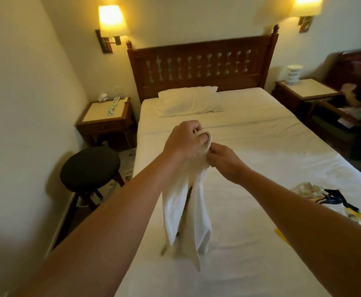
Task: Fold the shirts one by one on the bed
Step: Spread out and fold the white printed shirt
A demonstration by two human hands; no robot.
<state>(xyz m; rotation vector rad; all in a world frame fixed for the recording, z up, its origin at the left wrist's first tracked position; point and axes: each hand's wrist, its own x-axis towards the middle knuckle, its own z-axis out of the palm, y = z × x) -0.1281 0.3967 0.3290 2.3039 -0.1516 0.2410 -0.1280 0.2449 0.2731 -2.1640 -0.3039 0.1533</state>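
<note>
over bed (pixel 261 151): l hand (pixel 182 142) + r hand (pixel 225 161) fingers both pinching white shirt (pixel 186 209) collar, shirt hanging.

1. Cream walls (pixel 25 82), two lit wall lamps (pixel 111 20).
2. Dark wooden headboard (pixel 201 63), flanked by bedside tables (pixel 105 118).
3. Black round stool (pixel 89 168) beside left wall.
</note>
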